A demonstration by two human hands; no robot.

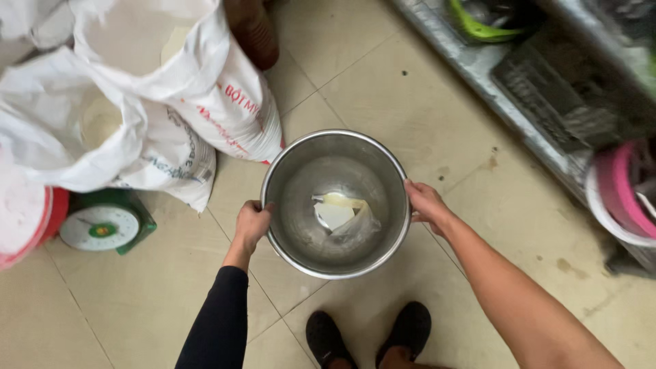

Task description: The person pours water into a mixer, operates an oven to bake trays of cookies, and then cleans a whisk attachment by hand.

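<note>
I hold a round steel bowl (294, 225) over the tiled floor, gripping its rim on both sides. My left hand (251, 225), in a black sleeve, clasps the left rim. My right hand (425, 203), arm bare, clasps the right rim. Inside the bowl lies a small clear plastic bag (342, 217) with a pale scrap in it. My two dark shoes (369, 335) show below the bowl.
Two large white sacks (171, 89) of white powder stand open at the upper left. A green dial scale (102, 225) sits beneath them beside a red-rimmed tub (27, 219). A metal rack (547, 96) with baskets and a pink bowl (625, 195) lines the right.
</note>
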